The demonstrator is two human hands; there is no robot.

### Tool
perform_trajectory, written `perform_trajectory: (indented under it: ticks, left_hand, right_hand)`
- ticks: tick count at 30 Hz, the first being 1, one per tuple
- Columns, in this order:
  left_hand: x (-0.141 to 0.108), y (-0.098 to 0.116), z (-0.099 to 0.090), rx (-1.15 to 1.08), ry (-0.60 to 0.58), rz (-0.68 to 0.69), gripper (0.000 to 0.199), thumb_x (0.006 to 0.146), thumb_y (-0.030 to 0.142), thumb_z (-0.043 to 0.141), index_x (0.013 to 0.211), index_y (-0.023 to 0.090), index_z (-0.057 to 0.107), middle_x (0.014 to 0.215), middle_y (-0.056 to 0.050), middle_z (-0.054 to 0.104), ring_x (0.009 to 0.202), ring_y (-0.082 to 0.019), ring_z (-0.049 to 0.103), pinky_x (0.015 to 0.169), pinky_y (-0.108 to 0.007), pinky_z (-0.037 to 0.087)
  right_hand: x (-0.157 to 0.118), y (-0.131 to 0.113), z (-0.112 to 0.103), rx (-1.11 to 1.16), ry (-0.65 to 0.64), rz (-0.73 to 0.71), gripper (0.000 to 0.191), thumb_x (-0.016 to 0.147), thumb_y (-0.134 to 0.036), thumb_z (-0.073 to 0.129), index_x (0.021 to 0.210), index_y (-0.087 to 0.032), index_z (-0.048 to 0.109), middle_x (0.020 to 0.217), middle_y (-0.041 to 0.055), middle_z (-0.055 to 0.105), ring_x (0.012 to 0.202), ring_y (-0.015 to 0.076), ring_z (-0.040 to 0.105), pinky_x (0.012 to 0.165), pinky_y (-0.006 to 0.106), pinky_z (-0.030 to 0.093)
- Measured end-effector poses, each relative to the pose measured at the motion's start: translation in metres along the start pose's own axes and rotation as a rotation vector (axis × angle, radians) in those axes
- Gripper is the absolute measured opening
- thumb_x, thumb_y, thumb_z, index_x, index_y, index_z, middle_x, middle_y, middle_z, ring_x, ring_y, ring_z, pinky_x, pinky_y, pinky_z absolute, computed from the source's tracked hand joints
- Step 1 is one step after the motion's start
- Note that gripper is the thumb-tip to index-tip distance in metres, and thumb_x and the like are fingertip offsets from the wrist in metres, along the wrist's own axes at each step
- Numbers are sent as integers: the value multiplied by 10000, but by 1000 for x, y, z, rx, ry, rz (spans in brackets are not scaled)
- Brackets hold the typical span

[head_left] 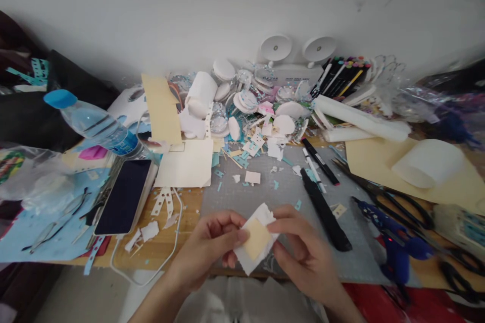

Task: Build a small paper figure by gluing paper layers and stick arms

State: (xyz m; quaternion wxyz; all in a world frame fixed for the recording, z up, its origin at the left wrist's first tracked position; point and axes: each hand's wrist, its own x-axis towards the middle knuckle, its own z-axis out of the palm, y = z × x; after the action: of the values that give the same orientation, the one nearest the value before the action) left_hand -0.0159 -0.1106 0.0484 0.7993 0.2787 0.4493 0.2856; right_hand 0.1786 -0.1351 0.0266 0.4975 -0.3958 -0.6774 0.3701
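Observation:
My left hand (217, 242) pinches the left side of a white piece of paper (248, 264), its thumb on top and its fingers beneath. A smaller yellow paper square (257, 238) lies flat on that white piece. The upper right edge of the white paper looks torn and uneven. My right hand (303, 247) grips this paper's right edge between thumb and fingers. Both hands hold it above the front edge of a grey cutting mat (235, 207). Paper scraps and a small pinkish square (252, 177) lie on the mat beyond.
To the left are a phone (123, 197) on a white cable and a leaning water bottle (98, 126). A blue glue gun (394, 242), scissors (401, 204), a black knife-like tool (326, 212) and a paper roll (428, 164) lie right. White discs (246, 101) crowd the back.

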Motion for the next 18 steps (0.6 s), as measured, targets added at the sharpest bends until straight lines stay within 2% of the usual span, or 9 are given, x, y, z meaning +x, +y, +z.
perform_trajectory:
  ticks: [5,11,14,18]
  left_hand:
    - [0,1,0,39,-14,6,375,684,493,819,823,155,731,559,39,609,387,-15,448,391,-114,333]
    - [-2,-3,-2,171,-99,91,452,734,570,742,663,128,676,481,36,533,406,-37,425,406,-137,313]
    - [-3,-3,2,236,-92,109,457,744,565,729,618,138,625,456,59,462,391,-36,379,393,-144,271]
    - [-5,-2,3,307,-78,144,439,771,549,698,624,147,604,470,63,445,409,-45,372,400,-151,276]
  right_hand:
    - [0,-2,-6,-125,8,-90,298,817,-25,551,978,-268,615,933,15,592,822,139,600,699,226,509]
    - [-7,-1,-10,-223,34,-191,340,821,-15,550,1051,-259,611,951,34,578,846,147,610,704,227,528]
    - [-6,-3,-11,-332,-18,-247,363,831,-30,535,1112,-248,612,989,54,591,885,163,606,736,246,531]
    - [-5,-7,-11,-460,-96,-293,364,853,-66,527,1147,-251,636,922,53,585,835,169,575,703,251,517]
